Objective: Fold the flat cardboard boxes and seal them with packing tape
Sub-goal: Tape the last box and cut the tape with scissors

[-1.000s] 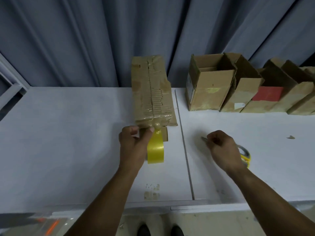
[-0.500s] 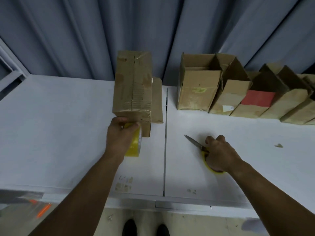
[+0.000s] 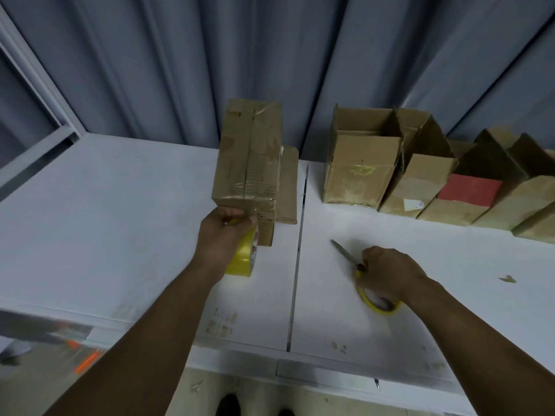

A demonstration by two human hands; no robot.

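Observation:
A folded cardboard box (image 3: 249, 157) lies on the white table (image 3: 120, 220), its taped side up and its flaps spread at the near end. My left hand (image 3: 223, 238) grips a yellow roll of packing tape (image 3: 243, 256) against the box's near edge. To the right, my right hand (image 3: 387, 271) closes around the yellow handles of a pair of scissors (image 3: 348, 256) that lies on the table with its blades pointing away to the left.
Several open cardboard boxes (image 3: 363, 163) stand in a row at the back right, one with a red face (image 3: 471, 190). A seam (image 3: 297, 265) runs down the tabletop between my hands. Grey curtains hang behind. Small scraps (image 3: 507, 278) lie at the right.
My right hand has taken hold of the scissors' handles on the table. My left hand has brought the tape roll up against the box's near end.

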